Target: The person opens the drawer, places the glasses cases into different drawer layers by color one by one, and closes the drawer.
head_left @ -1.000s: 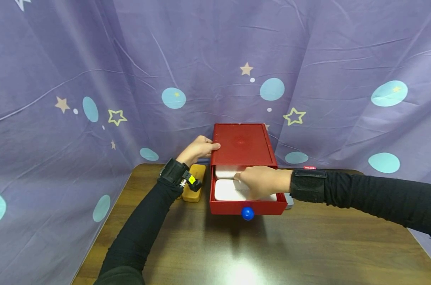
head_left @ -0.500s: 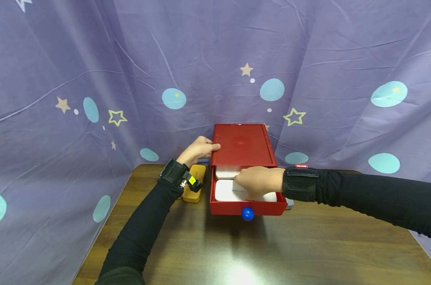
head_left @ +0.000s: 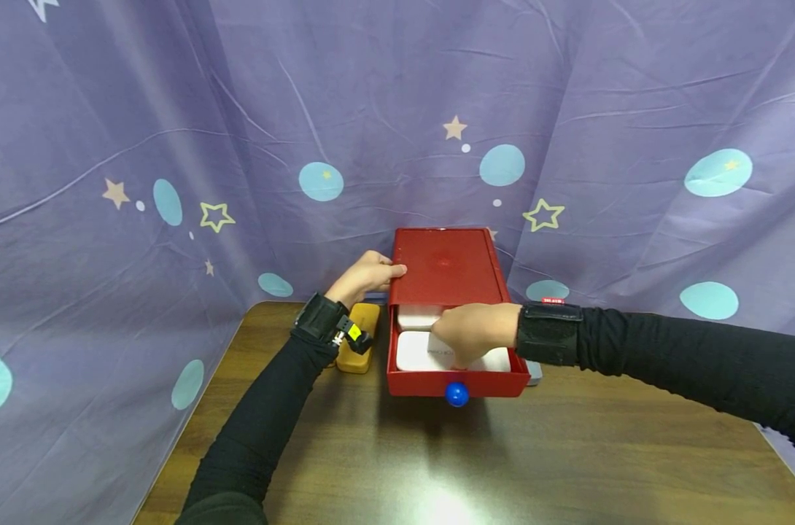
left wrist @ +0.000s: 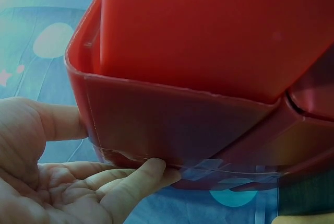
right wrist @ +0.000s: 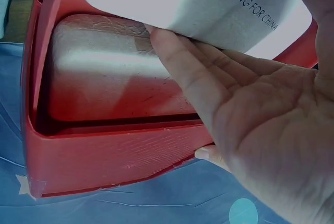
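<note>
Holding the red drawer box by its left edge, left hand; right hand, the nearer, gripping the front white pack in the open drawer, long axis crosswise, on the surface.

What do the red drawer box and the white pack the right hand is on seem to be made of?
Red drawer box: most likely moulded plastic, smooth and slightly glossy; thin walls, rounded corners and a seam line show in the left wrist view. White pack: matte white with printed lettering and a soft rounded edge, probably a paper or film wrapper, though I cannot tell which. The right hand rests on it.
</note>
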`<state>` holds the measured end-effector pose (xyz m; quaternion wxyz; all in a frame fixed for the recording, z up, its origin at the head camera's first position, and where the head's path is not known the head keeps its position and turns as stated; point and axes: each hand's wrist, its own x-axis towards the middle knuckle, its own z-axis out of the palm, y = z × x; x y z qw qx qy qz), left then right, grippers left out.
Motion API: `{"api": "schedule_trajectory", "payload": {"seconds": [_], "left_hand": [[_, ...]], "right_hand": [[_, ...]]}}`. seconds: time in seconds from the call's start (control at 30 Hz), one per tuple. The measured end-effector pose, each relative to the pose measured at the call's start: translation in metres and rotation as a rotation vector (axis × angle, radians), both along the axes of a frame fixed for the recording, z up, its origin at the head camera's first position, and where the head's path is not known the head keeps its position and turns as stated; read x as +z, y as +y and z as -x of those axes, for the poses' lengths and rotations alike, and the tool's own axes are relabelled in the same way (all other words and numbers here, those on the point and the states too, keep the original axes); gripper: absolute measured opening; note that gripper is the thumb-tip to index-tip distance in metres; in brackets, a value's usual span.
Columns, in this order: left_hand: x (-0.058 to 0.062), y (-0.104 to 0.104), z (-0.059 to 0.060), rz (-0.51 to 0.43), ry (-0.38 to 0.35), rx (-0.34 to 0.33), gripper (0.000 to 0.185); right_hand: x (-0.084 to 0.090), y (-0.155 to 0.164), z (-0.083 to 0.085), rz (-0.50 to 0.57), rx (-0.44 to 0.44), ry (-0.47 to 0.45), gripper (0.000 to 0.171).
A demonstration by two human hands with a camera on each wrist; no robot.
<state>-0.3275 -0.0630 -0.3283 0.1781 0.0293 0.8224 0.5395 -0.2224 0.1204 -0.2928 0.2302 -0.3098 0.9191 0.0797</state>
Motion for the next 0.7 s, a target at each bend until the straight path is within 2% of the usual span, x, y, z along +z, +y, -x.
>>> {"api": "schedule_trajectory", "payload": {"seconds": [0.3, 0.5, 0.7], "left_hand": [[-0.001, 0.002, 0.001, 0.003, -0.01, 0.002, 0.035], [0.0, 0.002, 0.001, -0.008, -0.011, 0.015, 0.035], [0.0, 0.001, 0.002, 0.002, -0.007, 0.016, 0.035]], "right_hand": [[0.009, 0.002, 0.003, -0.033, 0.027, -0.023, 0.037], [0.027, 0.003, 0.0, -0.043, 0.051, -0.003, 0.054], [0.049, 0.004, -0.012, -0.037, 0.096, 0.045, 0.07]]}}
